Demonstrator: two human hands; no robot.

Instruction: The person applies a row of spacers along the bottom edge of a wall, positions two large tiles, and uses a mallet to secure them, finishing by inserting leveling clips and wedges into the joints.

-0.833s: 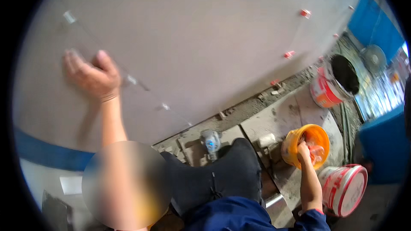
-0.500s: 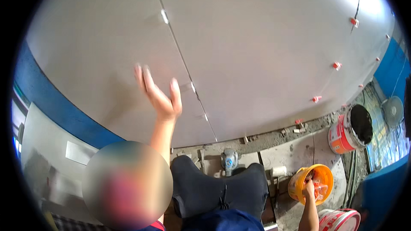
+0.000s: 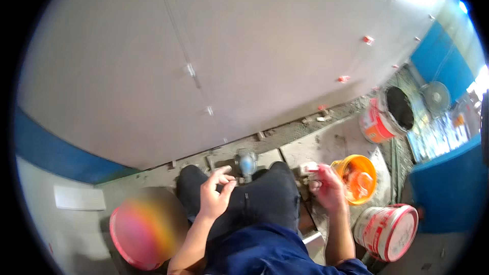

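So both hands are up over the lower middle of the frame. The left hand [image 3: 215, 196] sits in front of the dark trousers [image 3: 277, 183], fingers loosely bent, thumb close to the fingertips. Can't tell if anything tiny is pinched in there.

The right hand [image 3: 331, 188] is right of centre, just beside the yellow bucket [image 3: 362, 161], fingers curled in. There's a reddish bit at the fingertips, but it's blurry, so I honestly can't tell whether they're grasping it. A white block [image 3: 305, 167] shows just behind those fingertips.

The yellow bucket is in the lower right with orange-red stuff [image 3: 359, 183] inside. Below it there's a lidded bucket [image 3: 372, 231], white and red, lying tilted toward the camera, and up and to the right an open bucket [image 3: 374, 121] with dark stuff in it.

A grey-blue tool [image 3: 247, 164] shows between the knees, bottom centre. The big grey slabs [image 3: 280, 46] fill the upper frame, with white clips [image 3: 191, 70] along a seam left of centre and red clips [image 3: 368, 40] toward the upper right. Far right you get a fan [image 3: 436, 97] and a blue panel [image 3: 445, 193]. Lower left, a red-rimmed bucket [image 3: 116, 242], mostly blurred out.
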